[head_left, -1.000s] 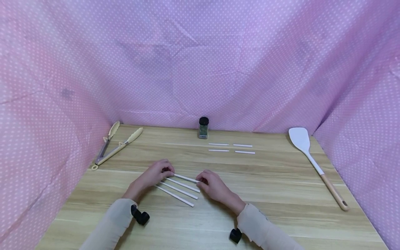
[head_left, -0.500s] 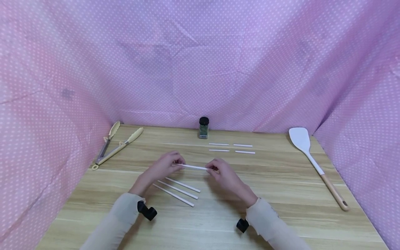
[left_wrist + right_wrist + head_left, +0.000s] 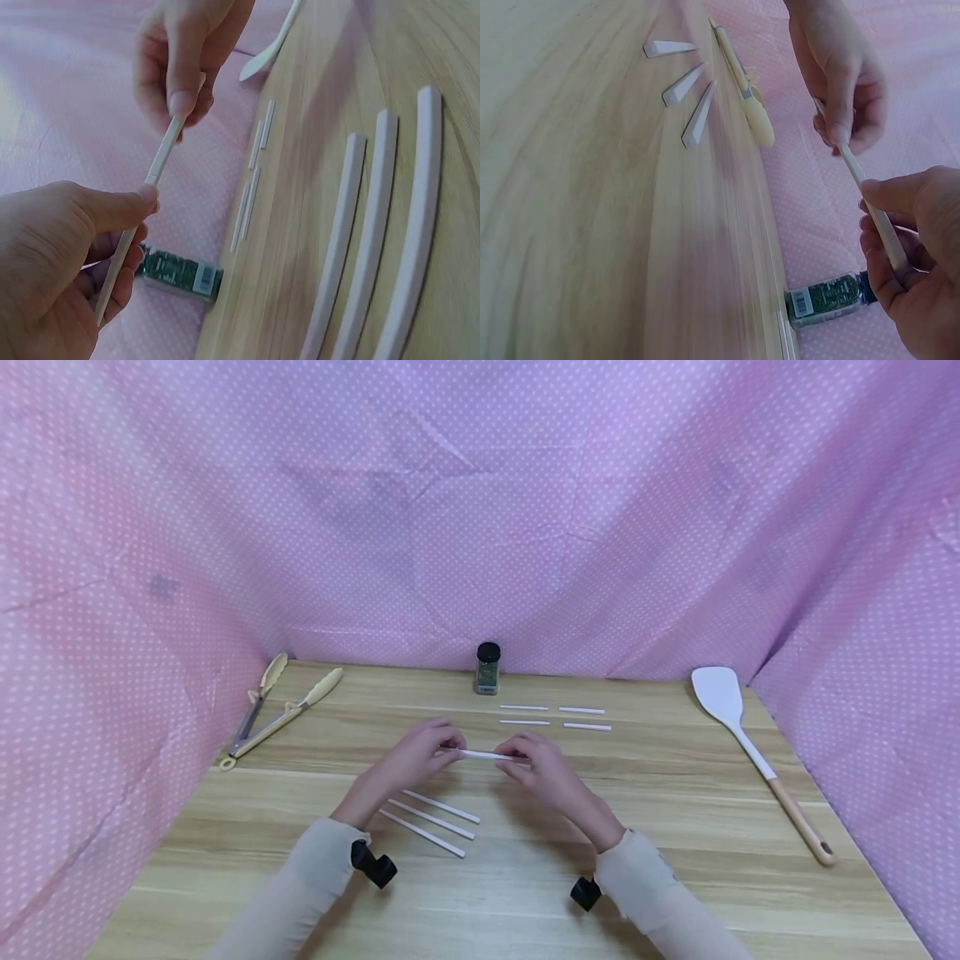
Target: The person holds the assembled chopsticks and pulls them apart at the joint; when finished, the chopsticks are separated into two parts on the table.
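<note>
One white stick [image 3: 481, 754] is now held up off the wooden table [image 3: 487, 902], having left the fanned group of three sticks [image 3: 432, 819] that lies nearer the person. Left hand [image 3: 420, 758] and right hand [image 3: 543, 768] both pinch it between thumb and fingers, and they have drawn closer together, so less of the stick shows between them than a half second ago. For the work in hand, I judge this stick is singled out and under two-handed control, while the three have stayed put. Beyond the hands lie four short white pieces [image 3: 587, 727], then an upright jar [image 3: 487, 670]; farther out, tongs [image 3: 270, 729] lie spread at left and a spatula [image 3: 720, 693] at right.
</note>
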A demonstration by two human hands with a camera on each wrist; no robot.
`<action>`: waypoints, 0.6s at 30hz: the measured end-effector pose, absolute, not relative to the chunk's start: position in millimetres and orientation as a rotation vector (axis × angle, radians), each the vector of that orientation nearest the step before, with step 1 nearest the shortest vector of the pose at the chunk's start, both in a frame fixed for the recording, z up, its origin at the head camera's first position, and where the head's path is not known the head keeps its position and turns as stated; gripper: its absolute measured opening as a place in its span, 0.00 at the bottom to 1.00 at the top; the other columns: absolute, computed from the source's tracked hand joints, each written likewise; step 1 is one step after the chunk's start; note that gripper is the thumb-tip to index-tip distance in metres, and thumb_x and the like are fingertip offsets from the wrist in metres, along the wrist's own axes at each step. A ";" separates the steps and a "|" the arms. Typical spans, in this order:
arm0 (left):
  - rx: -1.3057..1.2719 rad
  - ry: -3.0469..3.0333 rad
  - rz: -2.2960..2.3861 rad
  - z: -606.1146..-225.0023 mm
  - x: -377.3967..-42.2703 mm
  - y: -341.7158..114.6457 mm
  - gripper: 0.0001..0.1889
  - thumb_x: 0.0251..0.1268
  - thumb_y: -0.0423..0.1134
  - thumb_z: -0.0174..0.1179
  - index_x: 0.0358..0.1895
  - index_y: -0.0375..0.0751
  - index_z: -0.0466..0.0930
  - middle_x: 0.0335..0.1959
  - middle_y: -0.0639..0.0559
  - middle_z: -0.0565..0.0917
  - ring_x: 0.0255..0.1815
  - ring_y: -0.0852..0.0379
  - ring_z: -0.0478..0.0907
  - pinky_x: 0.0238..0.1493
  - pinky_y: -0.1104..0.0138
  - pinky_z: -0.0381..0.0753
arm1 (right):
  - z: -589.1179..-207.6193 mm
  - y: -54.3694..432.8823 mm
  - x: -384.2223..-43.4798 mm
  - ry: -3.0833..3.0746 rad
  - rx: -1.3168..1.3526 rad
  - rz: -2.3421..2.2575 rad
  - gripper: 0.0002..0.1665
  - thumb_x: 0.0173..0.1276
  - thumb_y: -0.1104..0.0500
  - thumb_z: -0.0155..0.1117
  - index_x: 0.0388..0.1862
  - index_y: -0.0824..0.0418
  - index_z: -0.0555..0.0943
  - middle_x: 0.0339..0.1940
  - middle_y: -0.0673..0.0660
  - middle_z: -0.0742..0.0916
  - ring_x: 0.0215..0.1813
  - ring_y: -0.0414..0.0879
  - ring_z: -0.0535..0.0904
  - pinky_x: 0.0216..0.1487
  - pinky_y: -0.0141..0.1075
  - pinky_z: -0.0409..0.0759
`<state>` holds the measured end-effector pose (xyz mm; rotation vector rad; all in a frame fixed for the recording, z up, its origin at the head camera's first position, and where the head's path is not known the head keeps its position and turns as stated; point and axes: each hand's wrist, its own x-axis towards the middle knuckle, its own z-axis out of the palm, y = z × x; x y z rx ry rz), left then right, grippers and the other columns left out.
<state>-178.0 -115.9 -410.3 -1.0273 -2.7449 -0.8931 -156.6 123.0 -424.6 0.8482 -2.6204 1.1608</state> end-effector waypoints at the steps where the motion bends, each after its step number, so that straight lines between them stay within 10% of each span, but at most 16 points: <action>1: -1.033 -2.740 -0.886 -409.4 -177.8 -113.4 0.03 0.63 0.38 0.63 0.35 0.44 0.82 0.33 0.57 0.77 0.36 0.63 0.75 0.41 0.69 0.78 | -424.5 121.8 -157.3 -2.623 0.854 1.156 0.07 0.63 0.60 0.67 0.40 0.57 0.85 0.37 0.49 0.84 0.41 0.39 0.80 0.44 0.32 0.81; 18: -1.059 -2.772 -0.824 -402.0 -180.6 -95.8 0.03 0.63 0.39 0.63 0.35 0.44 0.83 0.33 0.57 0.78 0.35 0.64 0.75 0.39 0.71 0.77 | -418.8 121.2 -160.5 -2.653 0.797 1.074 0.03 0.64 0.60 0.67 0.36 0.57 0.85 0.34 0.47 0.83 0.36 0.38 0.77 0.37 0.30 0.78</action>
